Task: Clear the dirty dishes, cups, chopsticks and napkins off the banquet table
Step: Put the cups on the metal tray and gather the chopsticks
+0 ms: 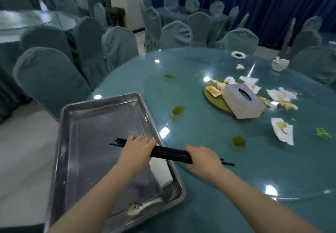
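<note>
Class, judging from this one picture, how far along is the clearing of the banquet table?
Partly done. Done: a white dish and a spoon already lie in the metal tray. In hand: the left hand and right hand both hold a bundle of black chopsticks. Left: stained napkins, a small plate, a white cup and spills.

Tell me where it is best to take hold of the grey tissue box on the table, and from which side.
Grip the tissue box across its two long side walls, coming down from above. It is a plain rectangular block, so those flat parallel walls give a firm pinch. It sits tilted, one end propped on the green plate, so tilt the hand to match. Avoid the oval opening on top.
</note>
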The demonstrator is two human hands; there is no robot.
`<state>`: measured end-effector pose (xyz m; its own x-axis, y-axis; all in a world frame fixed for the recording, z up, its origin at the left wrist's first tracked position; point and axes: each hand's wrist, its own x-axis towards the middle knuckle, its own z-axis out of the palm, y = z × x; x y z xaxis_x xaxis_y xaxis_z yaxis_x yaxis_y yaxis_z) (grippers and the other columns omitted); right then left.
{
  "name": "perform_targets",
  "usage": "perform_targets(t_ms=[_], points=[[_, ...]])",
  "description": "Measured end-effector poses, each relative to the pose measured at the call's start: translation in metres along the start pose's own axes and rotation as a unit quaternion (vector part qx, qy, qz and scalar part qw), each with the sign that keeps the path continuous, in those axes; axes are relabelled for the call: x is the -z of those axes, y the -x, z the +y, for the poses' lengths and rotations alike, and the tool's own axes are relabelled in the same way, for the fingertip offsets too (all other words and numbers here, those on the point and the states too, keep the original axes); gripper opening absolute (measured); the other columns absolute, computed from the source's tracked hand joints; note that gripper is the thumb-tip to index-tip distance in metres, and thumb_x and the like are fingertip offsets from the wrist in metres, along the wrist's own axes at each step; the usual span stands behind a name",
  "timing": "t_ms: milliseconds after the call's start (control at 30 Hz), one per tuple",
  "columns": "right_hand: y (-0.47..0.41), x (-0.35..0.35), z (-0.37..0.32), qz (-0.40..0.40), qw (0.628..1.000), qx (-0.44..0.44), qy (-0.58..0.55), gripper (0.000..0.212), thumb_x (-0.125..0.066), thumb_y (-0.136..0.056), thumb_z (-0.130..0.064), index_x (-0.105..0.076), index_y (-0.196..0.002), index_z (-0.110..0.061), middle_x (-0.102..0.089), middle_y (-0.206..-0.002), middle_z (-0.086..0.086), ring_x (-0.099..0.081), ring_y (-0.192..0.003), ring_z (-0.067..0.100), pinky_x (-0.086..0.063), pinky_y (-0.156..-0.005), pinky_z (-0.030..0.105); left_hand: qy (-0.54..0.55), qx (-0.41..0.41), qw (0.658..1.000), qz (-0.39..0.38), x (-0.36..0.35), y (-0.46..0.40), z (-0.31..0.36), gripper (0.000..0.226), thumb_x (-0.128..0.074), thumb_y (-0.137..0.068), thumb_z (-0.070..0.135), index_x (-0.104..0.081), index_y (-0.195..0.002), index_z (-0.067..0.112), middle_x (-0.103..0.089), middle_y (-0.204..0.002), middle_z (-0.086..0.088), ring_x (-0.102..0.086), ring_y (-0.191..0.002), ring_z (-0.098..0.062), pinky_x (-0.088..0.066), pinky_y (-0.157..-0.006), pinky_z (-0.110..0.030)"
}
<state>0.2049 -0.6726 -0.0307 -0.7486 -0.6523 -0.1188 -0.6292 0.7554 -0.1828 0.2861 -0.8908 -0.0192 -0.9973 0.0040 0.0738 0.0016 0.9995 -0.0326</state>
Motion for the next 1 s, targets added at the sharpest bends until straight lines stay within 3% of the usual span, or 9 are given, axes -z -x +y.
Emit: perform_targets(t_ms=[133,200,267,367,600,700,767,867,1000], points=[[-0.040,-0.008,-0.047,-0.031,0.999,0.032,0.016,0.015,-0.048,-0.089,-0.032,-0.043,-0.099,-0.023,-0.066,-0.095,0.005,-0.061,-0.081,0.033,-0.036,-0.059,0.032,-0.009,0.011,0.999,0.035,-0.007,0.009,-0.053,0.022,-0.079,-0.063,0.010,-0.064,-0.075,0.021,-0.063,-0.067,0.005,-0.062,-0.066,-0.021,-0.048,-0.072,-0.034],[-0.057,-0.011,-0.065,-0.026,0.999,0.034,0.013,0.018,-0.049,-0.092,-0.035,-0.044,-0.102,-0.021,-0.065,-0.096,0.006,-0.061,-0.081,0.033,-0.035,-0.059,0.032,-0.014,0.033,0.999,0.014,-0.012,0.007,-0.074,0.019,-0.069,-0.078,0.017,-0.063,-0.096,0.022,-0.066,-0.090,0.005,-0.062,-0.090,-0.021,-0.041,-0.095,-0.042],[-0.075,-0.014,-0.079,-0.024,0.999,0.031,0.008,0.020,-0.050,-0.093,-0.037,-0.045,-0.101,-0.020,-0.065,-0.095,0.007,-0.059,-0.077,0.032,-0.034,-0.058,0.032,-0.006,0.052,0.998,-0.030,-0.021,0.005,-0.095,0.037,-0.054,-0.090,0.026,-0.048,-0.127,0.025,-0.055,-0.124,0.004,-0.047,-0.123,-0.020,-0.021,-0.113,-0.045],[-0.104,-0.021,-0.090,-0.038,0.999,-0.012,-0.033,0.020,-0.052,-0.092,-0.038,-0.046,-0.099,-0.019,-0.064,-0.093,0.007,-0.051,-0.071,0.029,-0.036,-0.058,0.032,0.035,0.099,0.994,-0.032,-0.031,0.001,-0.117,0.062,-0.045,-0.094,0.030,-0.019,-0.150,0.021,-0.022,-0.157,0.004,-0.013,-0.146,-0.015,-0.005,-0.118,-0.044],[-0.194,-0.031,-0.100,-0.097,0.951,-0.153,-0.252,0.015,-0.054,-0.088,-0.016,-0.056,-0.099,-0.005,-0.057,-0.082,0.008,-0.054,-0.070,0.027,-0.041,-0.059,0.026,0.098,0.179,0.978,-0.044,-0.054,-0.006,-0.154,0.069,-0.046,-0.093,0.029,-0.011,-0.152,0.022,-0.011,-0.160,0.004,-0.007,-0.147,-0.016,-0.003,-0.119,-0.041],[-0.223,-0.037,-0.104,-0.116,0.914,-0.217,-0.322,0.009,-0.057,-0.084,-0.007,-0.054,-0.076,-0.003,-0.055,-0.051,0.008,-0.053,-0.043,0.021,-0.044,-0.050,0.026,0.109,0.197,0.973,-0.058,-0.065,-0.013,-0.169,0.067,-0.046,-0.094,0.030,-0.013,-0.151,0.021,-0.015,-0.159,0.003,-0.010,-0.147,-0.016,-0.006,-0.119,-0.040],[-0.238,-0.044,-0.104,-0.134,0.911,-0.235,-0.311,0.014,-0.057,-0.084,-0.004,-0.053,-0.071,-0.003,-0.055,-0.043,0.006,-0.050,-0.036,0.017,-0.041,-0.044,0.021,0.120,0.208,0.969,-0.054,-0.071,-0.018,-0.175,0.064,-0.048,-0.093,0.028,-0.020,-0.150,0.021,-0.023,-0.156,0.001,-0.016,-0.145,-0.017,-0.010,-0.119,-0.040],[-0.256,-0.052,-0.103,-0.134,0.914,-0.244,-0.295,0.004,-0.057,-0.084,-0.002,-0.055,-0.087,-0.001,-0.061,-0.076,0.016,-0.060,-0.066,0.025,-0.047,-0.058,0.028,0.142,0.212,0.966,-0.048,-0.080,-0.025,-0.179,0.059,-0.052,-0.089,0.023,-0.032,-0.145,0.017,-0.038,-0.148,-0.004,-0.030,-0.140,-0.023,-0.018,-0.116,-0.042],[-0.269,-0.062,-0.102,-0.109,0.933,-0.240,-0.243,0.037,-0.054,-0.084,0.001,-0.045,-0.120,0.001,-0.059,-0.114,0.021,-0.061,-0.104,0.033,-0.045,-0.071,0.031,0.165,0.217,0.961,-0.053,-0.093,-0.033,-0.180,0.056,-0.055,-0.089,0.021,-0.039,-0.142,0.012,-0.046,-0.142,-0.009,-0.039,-0.133,-0.026,-0.026,-0.111,-0.040]])
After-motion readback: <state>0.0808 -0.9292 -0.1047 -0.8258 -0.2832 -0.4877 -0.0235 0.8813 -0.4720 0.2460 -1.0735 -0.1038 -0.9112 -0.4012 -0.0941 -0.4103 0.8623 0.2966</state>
